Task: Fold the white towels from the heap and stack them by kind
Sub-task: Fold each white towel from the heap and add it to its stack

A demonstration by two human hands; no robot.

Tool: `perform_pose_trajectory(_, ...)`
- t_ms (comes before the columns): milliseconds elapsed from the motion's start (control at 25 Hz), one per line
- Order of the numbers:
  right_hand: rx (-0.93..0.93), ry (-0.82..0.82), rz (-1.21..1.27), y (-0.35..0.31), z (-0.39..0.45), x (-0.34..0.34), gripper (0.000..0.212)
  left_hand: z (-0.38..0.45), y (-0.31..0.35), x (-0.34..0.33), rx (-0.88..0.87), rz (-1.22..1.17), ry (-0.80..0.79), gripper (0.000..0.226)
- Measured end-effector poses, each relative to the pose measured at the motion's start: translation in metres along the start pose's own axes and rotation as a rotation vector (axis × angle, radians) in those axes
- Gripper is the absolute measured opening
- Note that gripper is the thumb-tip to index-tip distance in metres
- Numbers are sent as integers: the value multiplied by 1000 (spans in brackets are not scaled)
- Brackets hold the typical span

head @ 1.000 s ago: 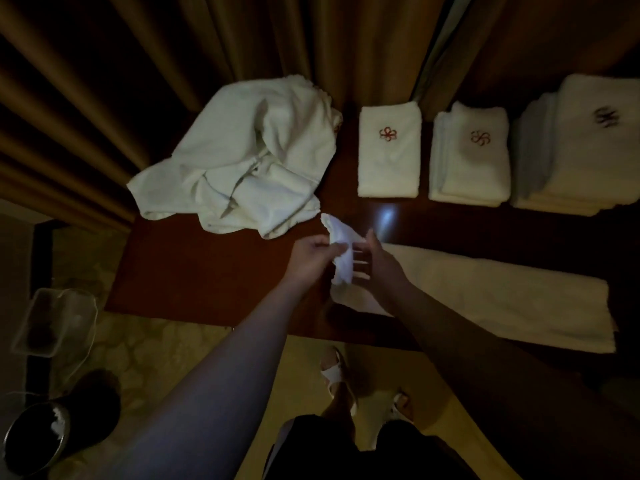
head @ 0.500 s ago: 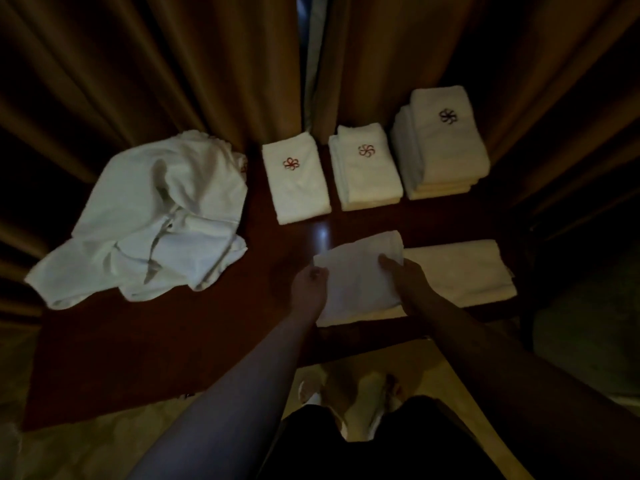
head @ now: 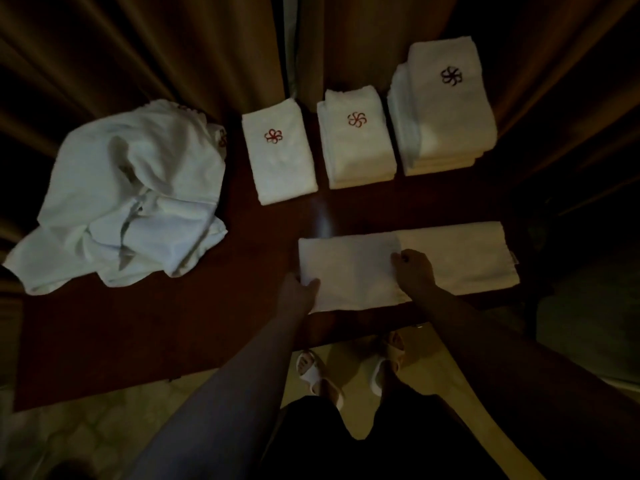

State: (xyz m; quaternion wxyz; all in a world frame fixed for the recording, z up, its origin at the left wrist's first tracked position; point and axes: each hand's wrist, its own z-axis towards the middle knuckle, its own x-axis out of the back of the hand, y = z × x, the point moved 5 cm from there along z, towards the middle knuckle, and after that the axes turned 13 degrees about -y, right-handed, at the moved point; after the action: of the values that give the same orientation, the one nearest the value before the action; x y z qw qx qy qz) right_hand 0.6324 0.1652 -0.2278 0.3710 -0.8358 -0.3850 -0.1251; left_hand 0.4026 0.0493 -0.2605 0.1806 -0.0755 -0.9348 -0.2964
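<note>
A small white towel [head: 349, 271] lies flat near the front edge of the dark wooden table [head: 138, 327], partly over the left end of a long folded towel [head: 464, 258]. My left hand [head: 298, 294] pinches its front left corner. My right hand [head: 414, 271] holds its right edge. The heap of unfolded white towels [head: 128, 199] sits at the left. Along the back stand three folded stacks: one with a red emblem [head: 280, 157], a thicker one with a red emblem [head: 356, 140], and a tall one with a dark emblem [head: 445, 105].
Brown curtains [head: 173, 53] hang right behind the table. The table's front edge runs just below my hands. My feet in white sandals [head: 318, 375] stand on the pale floor under it.
The small towel went from bunched between my hands to spread and laid flat on the table. The camera view shifted right, and my hands moved apart to its two sides.
</note>
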Motion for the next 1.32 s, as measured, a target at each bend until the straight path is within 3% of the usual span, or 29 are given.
perform_pose_trajectory(240,-14,-108,-32,13,18,-11,44,8,6,-1,16,-7,80,44)
perform_pose_trajectory(360,36,59,-15,10,11,-8,41,12,3,-3,59,-17,53,43)
perform_pose_trajectory(480,258,289,-145,2,-5,-5,26,14,2,-4,98,-14,35,42)
perform_pose_trajectory(560,307,168,-300,2,-2,-20,28,13,3,-5,121,14,18,41)
perform_pose_trajectory(680,266,-48,-471,8,2,-41,55,14,2,-1,108,12,21,39)
perform_pose_trajectory(800,254,-156,-483,12,2,-46,68,12,-2,7,90,-188,-14,41)
perform_pose_trajectory(960,210,-283,-276,-1,0,-41,62,-2,5,27,9,-408,31,32)
perform_pose_trajectory(1080,230,-225,-279,-31,-8,-38,51,-17,20,42,-66,-471,54,31)
perform_pose_trajectory(1160,279,-209,-153,-57,-23,-42,43,-27,31,51,-113,-524,60,26)
perform_pose_trajectory(1320,276,-429,219,-106,-63,-67,37,-50,57,60,-237,-550,-78,21)
